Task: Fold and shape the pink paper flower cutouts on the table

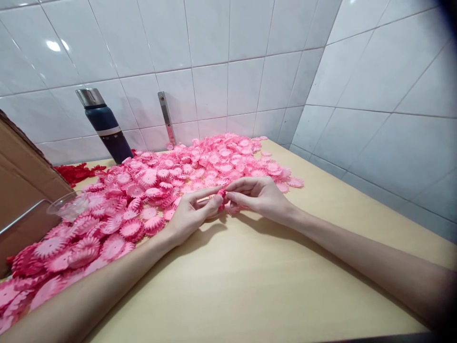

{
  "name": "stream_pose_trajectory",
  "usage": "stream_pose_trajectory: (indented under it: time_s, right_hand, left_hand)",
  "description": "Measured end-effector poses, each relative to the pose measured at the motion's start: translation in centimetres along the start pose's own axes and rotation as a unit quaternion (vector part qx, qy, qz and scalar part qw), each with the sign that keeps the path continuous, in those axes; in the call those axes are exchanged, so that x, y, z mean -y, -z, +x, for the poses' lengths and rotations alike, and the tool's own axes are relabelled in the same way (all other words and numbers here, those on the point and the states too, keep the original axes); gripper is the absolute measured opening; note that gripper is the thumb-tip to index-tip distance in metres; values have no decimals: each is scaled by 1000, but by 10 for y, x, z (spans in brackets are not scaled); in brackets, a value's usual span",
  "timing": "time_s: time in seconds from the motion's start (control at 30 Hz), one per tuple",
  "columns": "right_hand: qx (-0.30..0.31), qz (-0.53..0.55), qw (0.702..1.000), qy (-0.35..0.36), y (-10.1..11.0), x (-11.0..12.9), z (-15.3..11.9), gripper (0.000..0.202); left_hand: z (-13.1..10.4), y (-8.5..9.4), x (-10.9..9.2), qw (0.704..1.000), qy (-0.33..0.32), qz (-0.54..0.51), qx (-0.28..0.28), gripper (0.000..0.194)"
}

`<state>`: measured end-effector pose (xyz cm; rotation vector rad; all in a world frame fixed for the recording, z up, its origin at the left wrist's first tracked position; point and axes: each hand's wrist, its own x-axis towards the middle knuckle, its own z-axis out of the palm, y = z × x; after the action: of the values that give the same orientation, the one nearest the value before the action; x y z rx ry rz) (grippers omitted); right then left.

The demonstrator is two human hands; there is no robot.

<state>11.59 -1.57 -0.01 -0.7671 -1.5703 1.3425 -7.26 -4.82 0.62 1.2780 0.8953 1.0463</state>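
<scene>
Between my fingertips is a small pink petal piece (222,194), frilly and a deeper pink than most of the pile. My left hand (196,209) pinches it from the left, thumb on top. From the right, my right hand (260,197) closes thumb and fingers on the same piece. Both hands are just above the table, at the near edge of a big heap of pink scalloped flower discs (150,178). Some discs lie right behind my fingers. The fingers cover part of the held piece.
A dark blue bottle (109,126) with a steel cap stands behind the heap. Left are a cardboard box (28,186), a clear plastic cup (67,205) and red pieces (76,174). A metal strip (166,116) leans on the tiled wall (210,90). The wooden table (257,286) extends toward me.
</scene>
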Motion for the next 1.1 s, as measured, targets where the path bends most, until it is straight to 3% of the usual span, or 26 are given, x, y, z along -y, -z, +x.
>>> stream_pose_trajectory:
  time_s: [0.1,0.2,0.37,0.43,0.57,0.67,0.97,1.1]
  right_hand:
    - [-9,-27,1000,11,2,1,0,30]
    - [-12,-119,992,40,4,0,-1,25]
    - [-98,-283,943,146,7,-2,-1,14]
    - [-104,-263,948,148,8,0,0,13]
    - [-41,-128,987,87,9,4,0,21]
    - [-17,-61,997,49,9,5,-1,23]
    - [27,-2,1000,1,6,8,-3,26]
    - [33,4,999,-17,5,9,-3,27]
  left_hand:
    - [2,4,2,999,15,-39,23,45]
    - [4,7,5,1000,5,-15,16,47]
    - [3,5,5,1000,-2,-15,-25,42]
    - [3,4,3,1000,-8,-9,-24,47]
    - [0,4,1,1000,10,10,-11,59]
    - [-2,4,-1,998,39,38,-16,71]
    - [-3,-1,-6,997,29,58,-43,51]
    - [-2,-1,-5,996,12,80,-40,51]
